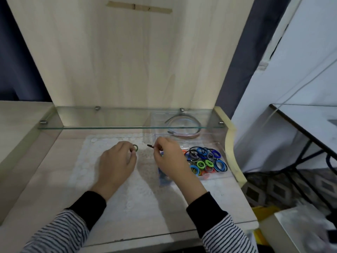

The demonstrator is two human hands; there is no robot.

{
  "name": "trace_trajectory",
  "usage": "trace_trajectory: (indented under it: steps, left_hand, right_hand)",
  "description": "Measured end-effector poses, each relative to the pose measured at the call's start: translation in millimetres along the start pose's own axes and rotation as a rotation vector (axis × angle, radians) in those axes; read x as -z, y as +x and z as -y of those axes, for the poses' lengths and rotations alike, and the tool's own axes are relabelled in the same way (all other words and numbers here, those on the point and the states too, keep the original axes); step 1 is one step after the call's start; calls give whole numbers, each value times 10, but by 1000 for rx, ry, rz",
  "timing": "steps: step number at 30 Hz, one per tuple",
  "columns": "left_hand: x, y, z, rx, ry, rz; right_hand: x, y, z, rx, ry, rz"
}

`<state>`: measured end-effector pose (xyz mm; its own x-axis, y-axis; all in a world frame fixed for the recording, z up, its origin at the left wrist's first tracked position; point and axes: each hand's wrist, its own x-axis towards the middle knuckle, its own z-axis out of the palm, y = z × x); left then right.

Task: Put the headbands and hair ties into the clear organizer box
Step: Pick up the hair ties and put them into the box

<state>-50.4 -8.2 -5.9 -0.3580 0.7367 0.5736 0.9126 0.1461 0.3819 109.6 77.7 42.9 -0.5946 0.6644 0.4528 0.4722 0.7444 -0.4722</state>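
A clear organizer box (pixel 221 148) stands at the right on the desk, partly under a glass shelf. Its front section holds several coloured hair ties (pixel 205 158) in blue, green, black and orange. Its rear section holds headbands (pixel 182 125), grey and pink. My left hand (pixel 118 159) pinches a small dark green hair tie (pixel 135 147) over a white lace mat (pixel 113 179). My right hand (pixel 169 157) is beside the box's left edge and pinches a thin dark hair tie (pixel 150 146). More blue ties (pixel 164 177) show under my right wrist.
A glass shelf (pixel 109 125) on metal pegs spans the desk above the back of the mat and the box. A wooden panel (pixel 127 52) rises behind. A dark-legged glass table (pixel 308 121) stands to the right, with clutter on the floor below.
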Motion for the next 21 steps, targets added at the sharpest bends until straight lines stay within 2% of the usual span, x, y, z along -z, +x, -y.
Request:
trace_trajectory:
  steps: [4,9,12,16,17,21]
  left_hand:
    - [-2,37,-408,-151,-34,9]
    - [-126,66,-796,-219,-93,142]
    - [-200,73,-944,-223,-127,268]
    - [-240,101,-1029,-171,-143,419]
    - [-246,111,-1042,-149,-147,452]
    - [-245,151,-1068,-101,-200,548]
  right_hand:
    - [373,-129,-287,22,-142,-84]
    - [706,-294,-737,-109,-284,-92]
    - [844,-435,-973,-161,-322,-41]
    - [995,-545,-1145,-236,-393,244]
    - [1023,-553,-1170,-247,-393,271]
    - [1038,-500,-1164,-277,-290,173]
